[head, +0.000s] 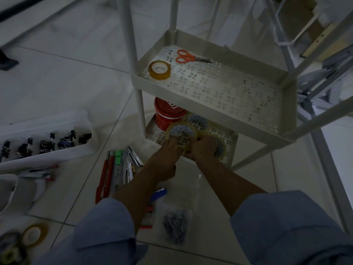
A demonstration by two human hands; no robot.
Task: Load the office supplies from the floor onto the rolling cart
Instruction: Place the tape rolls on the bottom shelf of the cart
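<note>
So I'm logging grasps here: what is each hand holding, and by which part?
The left hand grips a tape roll by its near rim; the right hand covers another tape roll, grip unclear.

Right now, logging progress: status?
Left hand and right hand setting tape rolls on bottom shelf. Cutters still on floor. Nothing blocking.

Looks like an office or stockroom, dim, and I'm crouched on pale floor tiles [63, 88]. White rolling cart [286, 119] w/ perforated shelves in front of me. Supplies all over: tape rolls [34, 235], tray of binder clips [45, 144], box cutters [107, 176], orange scissors [186, 56]. White metal furniture legs [324, 150] at right.
</note>
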